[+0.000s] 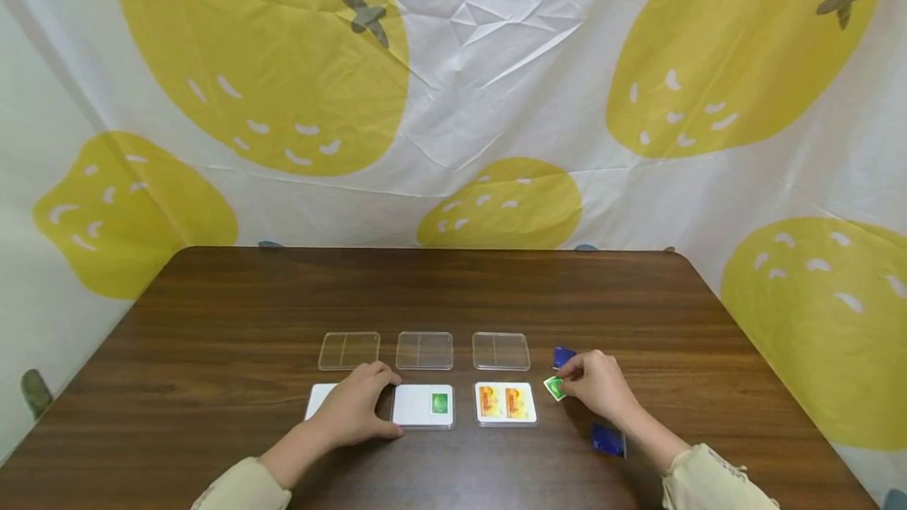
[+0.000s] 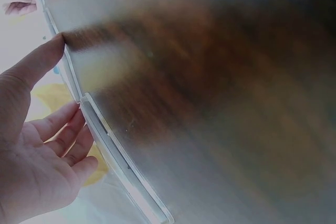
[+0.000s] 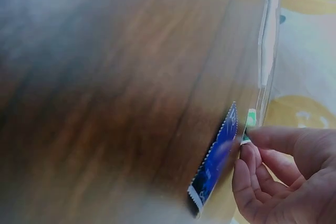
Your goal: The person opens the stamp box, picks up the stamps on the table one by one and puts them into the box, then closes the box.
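My right hand pinches a small green postage stamp between thumb and forefinger, just above the table; in the right wrist view the stamp shows at the fingertips. Spread around the left side of the middle case, my left hand has its thumb at the near corner and forefinger at the far one. This clear case has a white inside, with a green stamp on its right half. Two orange-yellow stamps lie side by side in the right case. The left case is partly hidden by my left hand.
Three clear lids lie in a row behind the cases. One blue stamp is beyond my right hand, partly covered by it. Another blue stamp lies nearer, beside my right forearm. A lemon-print cloth hangs behind the table.
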`<state>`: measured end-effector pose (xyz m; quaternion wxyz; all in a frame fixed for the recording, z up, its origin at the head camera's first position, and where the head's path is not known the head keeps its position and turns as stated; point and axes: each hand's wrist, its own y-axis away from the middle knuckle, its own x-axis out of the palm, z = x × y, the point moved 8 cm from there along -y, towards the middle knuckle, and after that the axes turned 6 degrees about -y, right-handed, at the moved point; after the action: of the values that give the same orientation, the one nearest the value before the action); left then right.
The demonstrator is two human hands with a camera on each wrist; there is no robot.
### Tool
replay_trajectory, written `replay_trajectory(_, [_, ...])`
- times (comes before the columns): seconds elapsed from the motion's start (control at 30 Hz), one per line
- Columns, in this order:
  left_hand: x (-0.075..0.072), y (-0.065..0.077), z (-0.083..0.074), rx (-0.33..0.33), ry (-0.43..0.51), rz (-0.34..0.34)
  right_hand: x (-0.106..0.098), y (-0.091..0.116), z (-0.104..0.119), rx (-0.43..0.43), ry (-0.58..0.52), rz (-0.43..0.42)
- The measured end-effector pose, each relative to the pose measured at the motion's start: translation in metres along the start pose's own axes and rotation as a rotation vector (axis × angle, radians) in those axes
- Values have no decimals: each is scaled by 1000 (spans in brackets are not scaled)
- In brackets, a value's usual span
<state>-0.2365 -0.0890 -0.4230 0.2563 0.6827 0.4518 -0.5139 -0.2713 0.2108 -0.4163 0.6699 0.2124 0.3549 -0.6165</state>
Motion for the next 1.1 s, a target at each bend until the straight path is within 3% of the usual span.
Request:
replay_trajectory(0.37, [1,-1,0,3,-6,0,-1,-2,-9,108,-74,25])
replay_trajectory(0.6, [2,-1,-1,6,-6,4,-4,-3,-8,85,-106,53])
replay_trajectory(0.9, [2,-1,0,2,-12,5,-1,-7,10,76,-382,172])
replay_trajectory(1.1, [1,0,1,0,-10,1,23,-9,37,121,-467,241])
